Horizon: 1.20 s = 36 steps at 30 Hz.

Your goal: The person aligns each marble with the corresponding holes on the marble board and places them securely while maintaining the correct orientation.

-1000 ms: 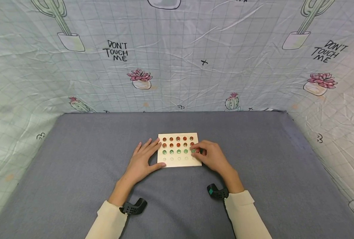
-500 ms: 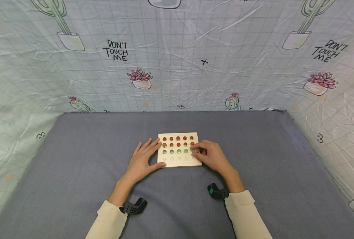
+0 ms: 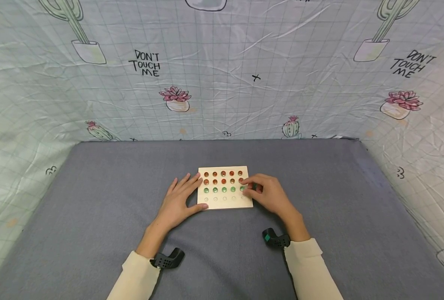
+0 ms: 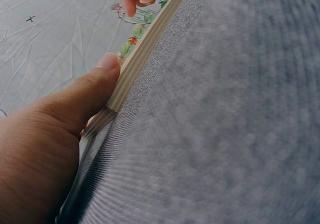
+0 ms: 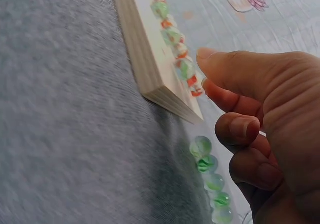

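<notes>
The left hand [image 3: 177, 201] lies flat, fingers straight, against the board [image 3: 224, 203]. The right hand [image 3: 267, 193] curls over green marbles [image 5: 210, 176] (grasp unclear) on the worktop [image 3: 94, 200].

My head camera looks forward and down from above; the wooden board [image 3: 224, 188] sits mid-frame, fairly distant. Both wrist cameras skim the grey cloth [image 4: 225, 134], very near, facing the board's [image 4: 145, 54] edge [image 5: 145, 54] from opposite sides, sharing it.
</notes>
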Each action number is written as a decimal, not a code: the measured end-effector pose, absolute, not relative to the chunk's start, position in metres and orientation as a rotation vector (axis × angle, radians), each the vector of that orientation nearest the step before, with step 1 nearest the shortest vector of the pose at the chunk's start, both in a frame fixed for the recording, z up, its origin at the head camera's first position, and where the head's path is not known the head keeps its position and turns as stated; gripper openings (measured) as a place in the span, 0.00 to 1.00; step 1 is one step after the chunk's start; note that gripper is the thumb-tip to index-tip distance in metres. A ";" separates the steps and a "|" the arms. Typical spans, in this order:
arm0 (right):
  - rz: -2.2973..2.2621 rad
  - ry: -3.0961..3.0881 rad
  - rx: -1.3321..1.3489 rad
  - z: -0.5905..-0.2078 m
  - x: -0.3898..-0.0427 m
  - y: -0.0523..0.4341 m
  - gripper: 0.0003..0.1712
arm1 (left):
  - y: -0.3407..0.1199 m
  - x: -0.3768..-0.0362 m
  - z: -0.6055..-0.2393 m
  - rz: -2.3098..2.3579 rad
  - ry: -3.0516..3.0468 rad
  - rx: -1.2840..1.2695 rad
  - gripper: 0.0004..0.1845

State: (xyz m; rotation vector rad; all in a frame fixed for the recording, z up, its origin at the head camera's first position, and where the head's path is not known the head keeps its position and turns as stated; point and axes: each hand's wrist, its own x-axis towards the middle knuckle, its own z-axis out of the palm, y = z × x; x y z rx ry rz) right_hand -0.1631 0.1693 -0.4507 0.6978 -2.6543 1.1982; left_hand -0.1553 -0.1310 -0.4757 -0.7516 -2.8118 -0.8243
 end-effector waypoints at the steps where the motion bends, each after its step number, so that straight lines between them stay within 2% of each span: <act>1: 1.195 -2.657 0.689 -0.450 -0.163 0.171 0.12 | -0.131 -0.155 -0.476 -0.824 -2.812 -0.751 0.44; 17: 1.229 -2.630 0.579 -0.441 -0.162 0.203 0.12 | -0.131 -0.157 -0.476 -0.826 -2.812 -0.753 0.44; 36: 1.321 -2.637 0.406 -0.448 -0.161 0.246 0.14 | -0.132 -0.156 -0.475 -0.834 -2.814 -0.748 0.44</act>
